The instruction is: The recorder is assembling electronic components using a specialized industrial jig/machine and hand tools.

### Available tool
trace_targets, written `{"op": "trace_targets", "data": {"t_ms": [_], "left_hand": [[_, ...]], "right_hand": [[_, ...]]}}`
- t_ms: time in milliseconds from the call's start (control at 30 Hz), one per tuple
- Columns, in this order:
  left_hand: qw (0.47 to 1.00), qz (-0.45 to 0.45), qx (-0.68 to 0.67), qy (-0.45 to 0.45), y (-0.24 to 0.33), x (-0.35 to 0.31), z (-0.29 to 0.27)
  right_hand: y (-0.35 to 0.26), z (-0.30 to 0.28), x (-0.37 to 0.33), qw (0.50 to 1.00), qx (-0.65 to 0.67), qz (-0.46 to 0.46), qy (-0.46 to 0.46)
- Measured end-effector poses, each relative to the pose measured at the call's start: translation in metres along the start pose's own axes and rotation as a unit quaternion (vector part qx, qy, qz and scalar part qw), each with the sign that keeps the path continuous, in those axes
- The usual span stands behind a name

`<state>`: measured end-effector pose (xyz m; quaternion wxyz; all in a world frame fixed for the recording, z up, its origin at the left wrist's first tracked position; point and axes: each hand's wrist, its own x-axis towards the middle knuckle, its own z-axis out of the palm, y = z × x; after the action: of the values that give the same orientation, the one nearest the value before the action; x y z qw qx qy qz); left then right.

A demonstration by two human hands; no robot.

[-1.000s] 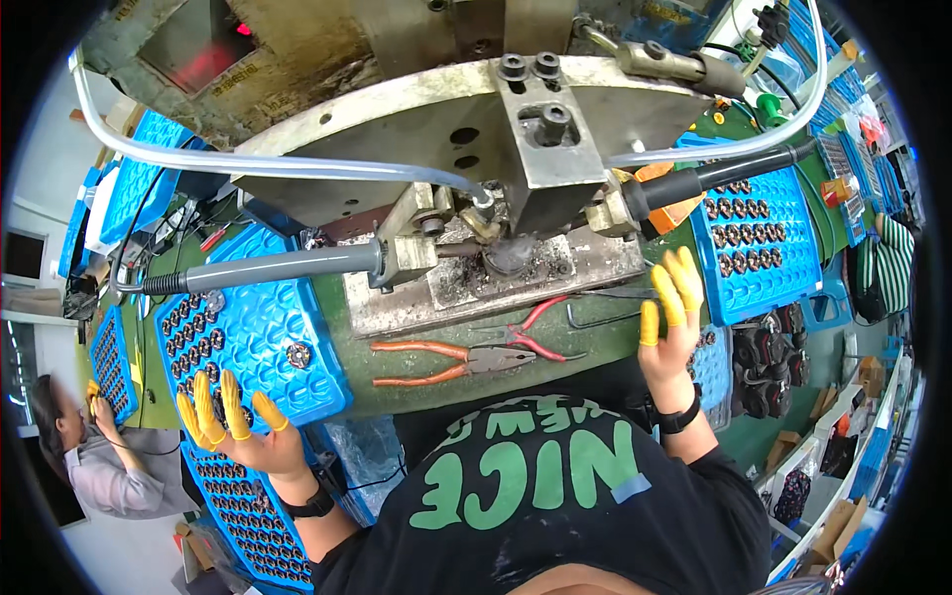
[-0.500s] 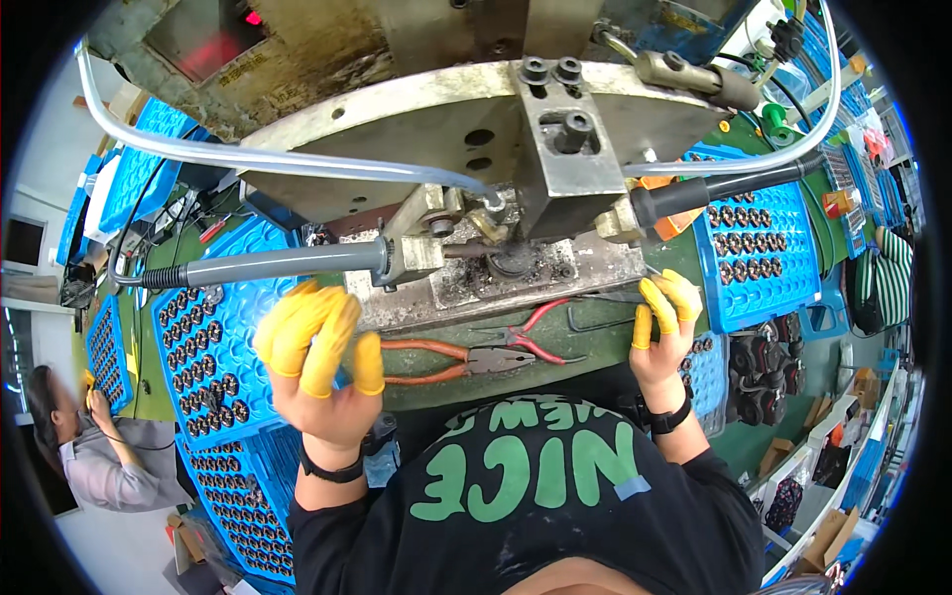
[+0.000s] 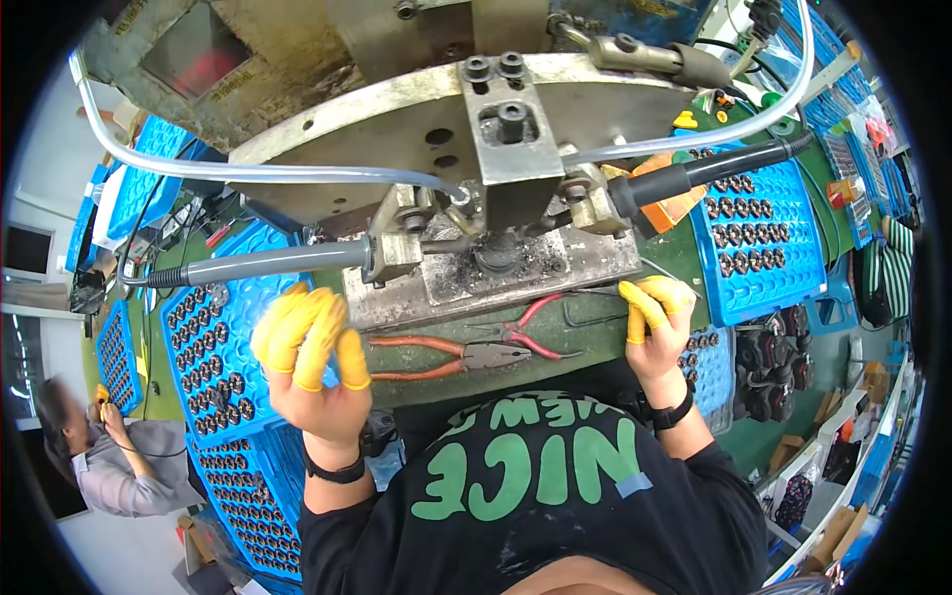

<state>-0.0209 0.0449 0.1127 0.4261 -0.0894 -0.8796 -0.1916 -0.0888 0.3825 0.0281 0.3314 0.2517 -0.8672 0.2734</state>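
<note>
My left hand (image 3: 319, 372), with yellow coverings on its fingers, is raised at the left front of a machine's metal base plate (image 3: 416, 297). Its fingers curl, the thumb stands apart, and nothing shows in it. At the plate's front right corner is my right hand (image 3: 658, 332), also in yellow coverings, its fingers loosely bent and apart with nothing visible in them. Orange-handled pliers (image 3: 451, 359) and red-handled pliers (image 3: 535, 327) lie between the hands, touched by neither. Over the plate hangs a steel block (image 3: 511, 149), above a dark round seat (image 3: 504, 256).
Blue trays (image 3: 238, 337) of small ring-shaped parts stand at the left; another blue tray (image 3: 793, 213) is at the right. Grey rods (image 3: 258, 266) and a clear hose (image 3: 288, 174) cross the machine. A person (image 3: 114, 446) works at far left.
The view has shifted slightly, so the machine's upper parts appear further left in the picture. Both hands stay near the same places. The pliers lie as before.
</note>
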Motion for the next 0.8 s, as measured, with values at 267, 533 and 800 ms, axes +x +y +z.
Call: {"op": "trace_targets", "data": {"t_ms": [267, 533, 800], "left_hand": [[0.994, -0.041, 0.092, 0.032, -0.048, -0.032, -0.011], [0.968, -0.232, 0.019, -0.093, -0.074, -0.059, 0.000], [0.967, -0.229, 0.017, -0.111, -0.076, -0.059, 0.001]], "right_hand": [[-0.002, 0.002, 0.000, 1.000, 0.004, 0.004, 0.007], [-0.004, 0.003, 0.003, 1.000, -0.005, 0.002, 0.000], [-0.005, 0.005, 0.003, 1.000, -0.017, 0.003, -0.007]]}}
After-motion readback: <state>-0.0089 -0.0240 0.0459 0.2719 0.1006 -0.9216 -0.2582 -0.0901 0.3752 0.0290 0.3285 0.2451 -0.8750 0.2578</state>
